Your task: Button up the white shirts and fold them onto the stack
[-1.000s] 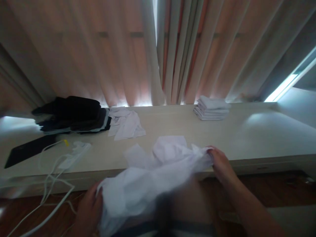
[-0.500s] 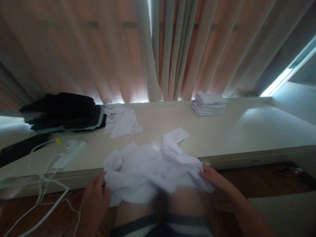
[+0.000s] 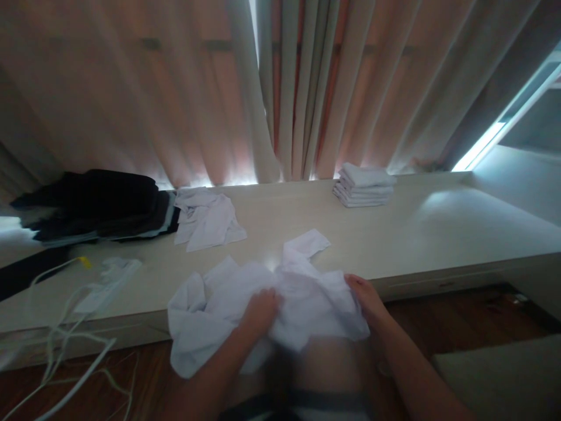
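Note:
A crumpled white shirt (image 3: 302,304) lies partly on the desk and hangs over its front edge toward my lap, one sleeve stretched out on the desktop. My left hand (image 3: 262,310) is on the middle of the shirt, its fingers curled into the fabric and slightly blurred. At the shirt's right edge, my right hand (image 3: 364,295) pinches the cloth between thumb and fingers. The shirt's left part spreads loose beside my left forearm.
Behind the shirt, another loose white garment (image 3: 208,219) lies beside a pile of dark clothes (image 3: 100,204). A folded white stack (image 3: 364,186) sits toward the back right of the desk (image 3: 416,234). A power strip (image 3: 107,286) with trailing cables is at left. Curtains (image 3: 197,99) hang behind.
My left hand has left the shirt's left edge and moved right onto its middle. My right hand keeps hold of the right edge. The view has shifted slightly.

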{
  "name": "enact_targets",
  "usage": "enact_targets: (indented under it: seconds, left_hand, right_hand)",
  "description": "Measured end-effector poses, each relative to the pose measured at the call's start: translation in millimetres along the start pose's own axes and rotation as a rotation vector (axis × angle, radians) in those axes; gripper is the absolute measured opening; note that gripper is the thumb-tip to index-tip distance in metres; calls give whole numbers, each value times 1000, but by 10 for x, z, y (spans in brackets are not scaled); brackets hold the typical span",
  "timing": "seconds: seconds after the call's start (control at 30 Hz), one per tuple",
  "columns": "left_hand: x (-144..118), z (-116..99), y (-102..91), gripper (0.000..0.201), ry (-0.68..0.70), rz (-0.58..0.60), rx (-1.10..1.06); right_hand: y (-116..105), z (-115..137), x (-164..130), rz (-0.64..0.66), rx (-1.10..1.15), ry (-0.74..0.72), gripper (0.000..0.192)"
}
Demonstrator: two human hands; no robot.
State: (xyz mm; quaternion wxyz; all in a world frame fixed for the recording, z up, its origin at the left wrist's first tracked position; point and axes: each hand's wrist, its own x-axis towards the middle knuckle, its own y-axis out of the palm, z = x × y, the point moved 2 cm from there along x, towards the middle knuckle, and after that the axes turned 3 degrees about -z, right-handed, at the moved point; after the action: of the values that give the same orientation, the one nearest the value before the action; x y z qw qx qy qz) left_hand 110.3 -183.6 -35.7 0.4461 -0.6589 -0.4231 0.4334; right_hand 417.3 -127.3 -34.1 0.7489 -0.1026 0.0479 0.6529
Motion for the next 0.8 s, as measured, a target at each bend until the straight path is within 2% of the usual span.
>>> enact_targets:
  seconds: [0.1,0.2,0.27,0.33,0.4,0.43,0.5,0.67,0.73,0.8]
  left_hand:
    - [16,170,-50,38,3,15,-7]
    - [-34,349,-14,56,41,18,-90]
    - [-77,453,34,65,49,-12,-242]
    - [-110,525,49,54,21,-89,-410]
    - [-125,544,-10,27,-15,-184,-538]
    - [-128,532,-76,17,-31,-226,-565]
    - [-133,472,-276,24,-64,-308,-615]
    - [-202,253,-953,34,-153,-515,-808]
    - [-242,182,-1193,32,-194,-623,-966]
    - [-260,128,-1385,31,-231,-753,-1246]
  right_hand:
    - [-5,57,-54,21,123,56,39]
    - [25,137,-182,106,252,118,36]
    - [48,197,-305,190,359,155,34]
    - [62,269,-449,260,452,187,36]
    - [69,359,-600,311,496,208,40]
    - [72,413,-672,326,505,211,42]
    - [86,536,-795,344,517,201,41]
    - [243,827,-909,307,579,154,34]
    - [387,936,-887,272,607,141,32]
    - [578,1076,-849,259,644,119,32]
